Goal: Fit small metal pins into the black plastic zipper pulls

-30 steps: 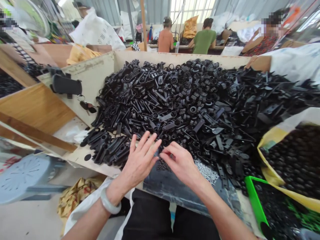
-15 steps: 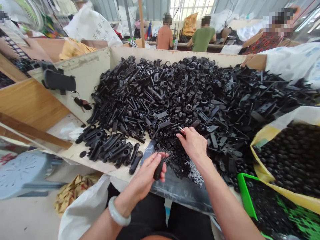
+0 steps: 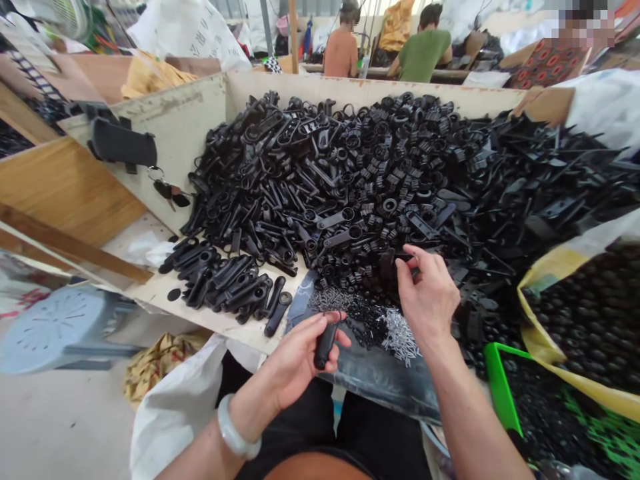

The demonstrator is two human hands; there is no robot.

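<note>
My left hand (image 3: 295,363), palm turned up, is closed around a black plastic handle (image 3: 326,345) with a ring at its upper end. My right hand (image 3: 431,297) reaches over the near edge of the heap of black plastic parts (image 3: 320,180). Its thumb and fingertips are pinched together by a dark, blurred piece, which I cannot make out. Between the hands, small silver pins (image 3: 400,337) and tiny grey metal pieces (image 3: 333,300) lie in piles on a dark sheet (image 3: 380,380). Several similar black handles (image 3: 225,287) lie side by side to the left.
A yellow-edged sack of round black pieces (image 3: 595,313) stands at right, beside a green tray (image 3: 500,387) with small black parts. Pale boards (image 3: 165,120) wall in the heap. A blue stool (image 3: 55,327) is at lower left. Several people sit at the back.
My right hand has moved right over the heap's near edge; the thin metal tip seen at its fingers no longer shows. My left hand keeps the handle, now turned more into view.
</note>
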